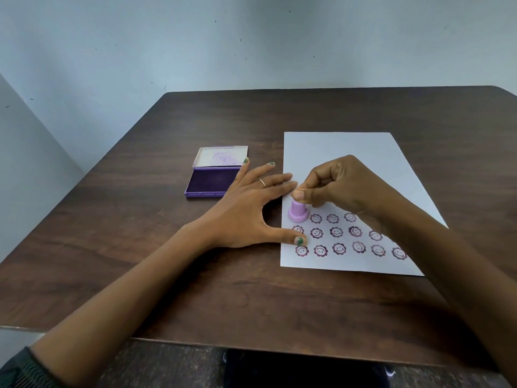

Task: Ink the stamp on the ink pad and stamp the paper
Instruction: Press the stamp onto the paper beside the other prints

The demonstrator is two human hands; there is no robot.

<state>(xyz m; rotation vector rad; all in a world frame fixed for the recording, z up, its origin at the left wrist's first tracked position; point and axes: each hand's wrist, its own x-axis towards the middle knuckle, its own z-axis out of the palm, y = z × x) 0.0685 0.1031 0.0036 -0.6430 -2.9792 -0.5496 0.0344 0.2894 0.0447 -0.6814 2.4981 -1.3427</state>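
Note:
A small lilac stamp [298,213] stands upright on the white paper [344,152], at the left end of the third row of marks. My right hand [344,186] pinches its top from above. Several purple smiling-flower prints [337,231] fill three rows on the near part of the sheet. My left hand [246,208] lies flat, fingers spread, with thumb and fingertips pressing the paper's left edge. The purple ink pad [209,182] lies open to the left of the paper, its stained lid [219,156] folded back; my left fingers reach over its right corner.
Everything rests on a dark wooden table [167,247] set against a pale blue wall. The table's near edge runs just in front of my body. The far half of the paper carries no prints.

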